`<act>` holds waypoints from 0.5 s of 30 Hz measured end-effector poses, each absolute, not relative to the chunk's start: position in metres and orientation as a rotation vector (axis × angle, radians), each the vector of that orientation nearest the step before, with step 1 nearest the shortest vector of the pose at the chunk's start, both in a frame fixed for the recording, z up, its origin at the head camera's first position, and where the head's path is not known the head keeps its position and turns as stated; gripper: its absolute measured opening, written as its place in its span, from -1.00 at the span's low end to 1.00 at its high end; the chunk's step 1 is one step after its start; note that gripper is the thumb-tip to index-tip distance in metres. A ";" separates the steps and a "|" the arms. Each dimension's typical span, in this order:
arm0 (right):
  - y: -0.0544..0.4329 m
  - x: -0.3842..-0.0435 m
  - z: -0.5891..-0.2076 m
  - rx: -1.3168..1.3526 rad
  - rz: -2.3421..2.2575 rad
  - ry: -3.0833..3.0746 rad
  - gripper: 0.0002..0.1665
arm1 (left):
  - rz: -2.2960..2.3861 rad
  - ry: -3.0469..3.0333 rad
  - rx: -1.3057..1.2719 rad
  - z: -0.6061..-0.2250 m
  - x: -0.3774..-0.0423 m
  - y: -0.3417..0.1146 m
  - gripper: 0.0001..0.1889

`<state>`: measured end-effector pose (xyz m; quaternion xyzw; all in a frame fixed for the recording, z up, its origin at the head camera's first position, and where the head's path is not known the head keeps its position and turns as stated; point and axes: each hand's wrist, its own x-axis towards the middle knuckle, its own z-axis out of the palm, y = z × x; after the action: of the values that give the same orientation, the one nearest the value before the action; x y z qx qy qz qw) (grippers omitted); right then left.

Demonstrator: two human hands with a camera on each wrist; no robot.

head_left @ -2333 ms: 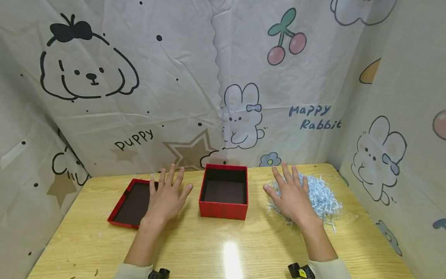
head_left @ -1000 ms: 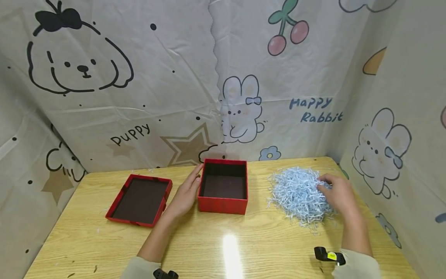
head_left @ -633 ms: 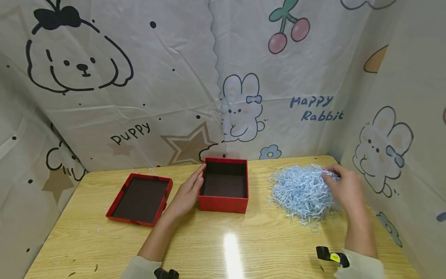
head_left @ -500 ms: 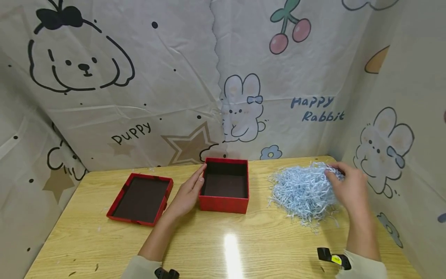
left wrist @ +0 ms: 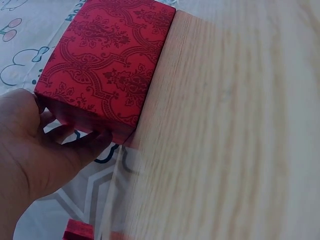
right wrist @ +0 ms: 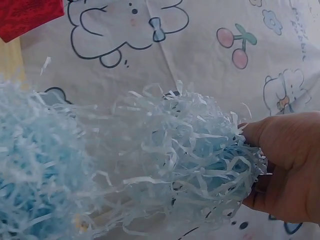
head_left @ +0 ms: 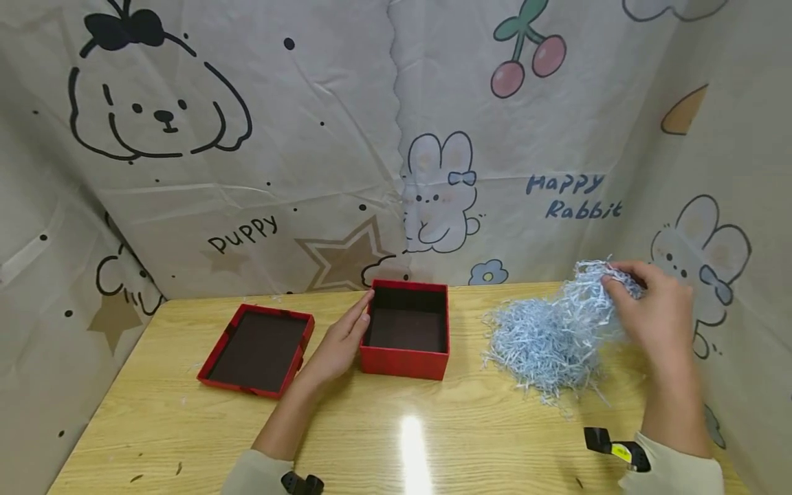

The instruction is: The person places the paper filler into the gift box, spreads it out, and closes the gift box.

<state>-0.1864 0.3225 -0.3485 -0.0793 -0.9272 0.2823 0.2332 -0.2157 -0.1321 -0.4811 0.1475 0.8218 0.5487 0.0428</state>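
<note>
Now a paper clump (head_left: 588,292) higher than before

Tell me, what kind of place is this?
Probably a little indoor work corner, though the room beyond is out of view. There's a wooden table with an open red box and a pile of pale blue shreds, and cartoon-printed sheets around it.

A right hand (head_left: 658,309) grips shredded blue paper (head_left: 590,285), its strands reaching a pile (head_left: 538,347) left of that grip; farther left, the left hand (head_left: 339,344) touches an open red box (head_left: 405,363); leftmost lies a shallow lid (head_left: 260,347).
</note>
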 end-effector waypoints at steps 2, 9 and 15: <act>0.321 -0.186 -0.340 -0.188 0.754 -2.521 -0.58 | 1.684 2.514 0.453 -0.481 -0.216 -0.131 -0.43; 0.312 -0.189 -0.317 -0.143 0.754 -2.496 -0.59 | 1.706 2.513 0.476 -0.482 -0.217 -0.132 -0.43; 0.300 -0.190 -0.305 -0.120 0.748 -2.487 -0.59 | 1.697 2.514 0.493 -0.482 -0.217 -0.131 -0.43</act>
<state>-0.1898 0.3004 -0.3047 -0.0444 -0.9217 0.2772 0.2678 -0.2167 -0.1313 -0.4820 0.1605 0.8176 0.5519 0.0345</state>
